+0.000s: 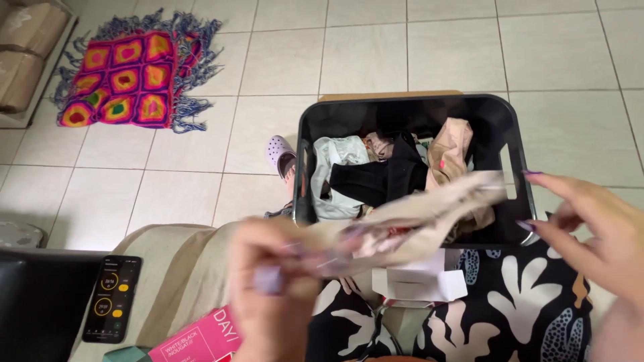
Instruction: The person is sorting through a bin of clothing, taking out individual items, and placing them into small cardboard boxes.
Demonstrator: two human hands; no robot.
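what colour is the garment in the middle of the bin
Black. The garment lies among pale green and beige clothes in the black bin, clearest in the head view.

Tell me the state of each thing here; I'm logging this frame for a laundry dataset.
Beige garment: stretched out, blurred, pinched in left hand.
Right hand: open, fingers spread, off the garment.
Black bin: open, holding loose clothes.
Phone: screen lit.
Crochet blanket: flat on floor.
White box: open.
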